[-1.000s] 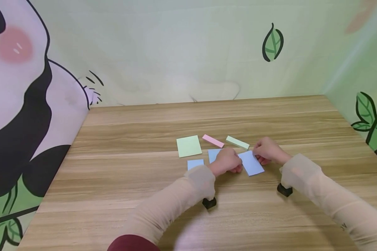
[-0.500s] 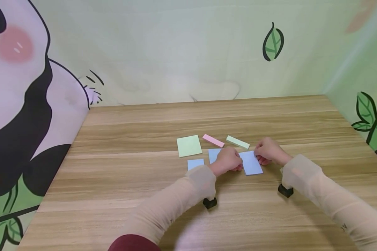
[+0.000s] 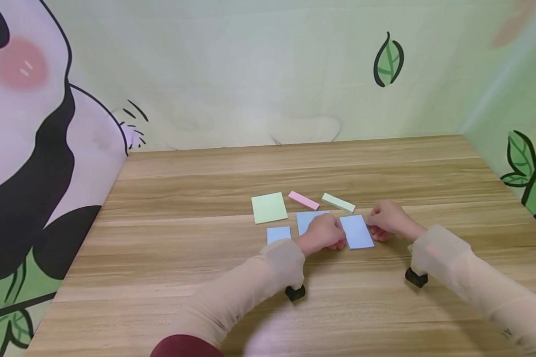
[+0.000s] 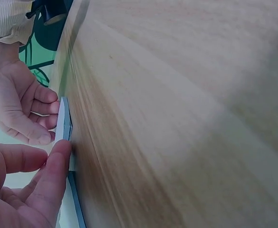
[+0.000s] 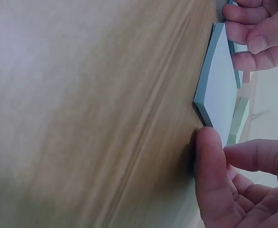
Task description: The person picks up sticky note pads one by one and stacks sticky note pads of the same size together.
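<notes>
A blue sticky-note pad lies flat on the wooden table between the two hands. My left hand is at its left edge, fingertips touching the pad, thumb seemingly clear of it in the left wrist view. My right hand stands just beyond the right edge, fingers loosely bent, with a slim gap to the pad in the head view. In the right wrist view the right hand's thumb and forefinger are close to the pad's near corner. Another blue pad is partly hidden behind the left hand.
A smaller blue pad lies beside the left sleeve. Farther back are a square green pad, a narrow pink pad and a narrow pale green pad. The table meets a printed backdrop.
The blue pad has turned slightly, its front corner shifting left, and now sits straighter. My right hand has moved off its edge toward the right; the left hand has hardly moved.
</notes>
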The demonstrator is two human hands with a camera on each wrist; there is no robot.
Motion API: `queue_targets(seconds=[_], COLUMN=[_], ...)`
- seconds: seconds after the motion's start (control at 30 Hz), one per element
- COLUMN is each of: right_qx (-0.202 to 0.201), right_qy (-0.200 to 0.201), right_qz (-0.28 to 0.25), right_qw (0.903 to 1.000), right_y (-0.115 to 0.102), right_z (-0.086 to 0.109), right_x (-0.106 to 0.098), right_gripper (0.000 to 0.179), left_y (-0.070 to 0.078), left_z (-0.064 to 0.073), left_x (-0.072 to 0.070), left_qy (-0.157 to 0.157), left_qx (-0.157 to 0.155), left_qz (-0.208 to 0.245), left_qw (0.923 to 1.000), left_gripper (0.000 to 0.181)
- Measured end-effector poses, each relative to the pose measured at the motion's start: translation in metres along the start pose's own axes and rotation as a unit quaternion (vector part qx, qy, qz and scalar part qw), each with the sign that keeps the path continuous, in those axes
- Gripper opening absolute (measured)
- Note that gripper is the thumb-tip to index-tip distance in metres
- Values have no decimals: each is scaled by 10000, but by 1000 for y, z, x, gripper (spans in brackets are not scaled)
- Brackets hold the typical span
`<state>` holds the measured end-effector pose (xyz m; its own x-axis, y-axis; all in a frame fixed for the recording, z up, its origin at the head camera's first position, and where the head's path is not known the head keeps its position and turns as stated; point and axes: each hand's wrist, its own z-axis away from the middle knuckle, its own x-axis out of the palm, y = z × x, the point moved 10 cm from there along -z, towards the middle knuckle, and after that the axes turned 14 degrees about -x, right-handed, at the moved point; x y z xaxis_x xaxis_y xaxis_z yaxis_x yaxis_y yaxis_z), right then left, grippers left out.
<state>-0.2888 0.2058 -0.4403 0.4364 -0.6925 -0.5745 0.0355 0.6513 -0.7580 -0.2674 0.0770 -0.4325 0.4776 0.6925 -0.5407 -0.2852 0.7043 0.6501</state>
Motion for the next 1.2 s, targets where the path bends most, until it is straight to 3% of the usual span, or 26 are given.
queue_targets(seconds=[0.5, 1.03, 1.2], right_qx=[70, 172, 174], right_qy=[-46, -72, -15], right_qz=[-434, -519, -243], right_qw=[9990, 9985, 9996], right_y=[-4, 1, -1], right_z=[8, 7, 7], right_x=[7, 9, 6], right_gripper=[19, 17, 17], left_y=[0, 1, 3], left_z=[1, 2, 6], left_x=[3, 2, 0], left_qy=[86, 128, 139], left_qx=[166, 258, 428], left_qz=[-251, -418, -719], left_qw=[9995, 9987, 9964], left_gripper=[14, 15, 16])
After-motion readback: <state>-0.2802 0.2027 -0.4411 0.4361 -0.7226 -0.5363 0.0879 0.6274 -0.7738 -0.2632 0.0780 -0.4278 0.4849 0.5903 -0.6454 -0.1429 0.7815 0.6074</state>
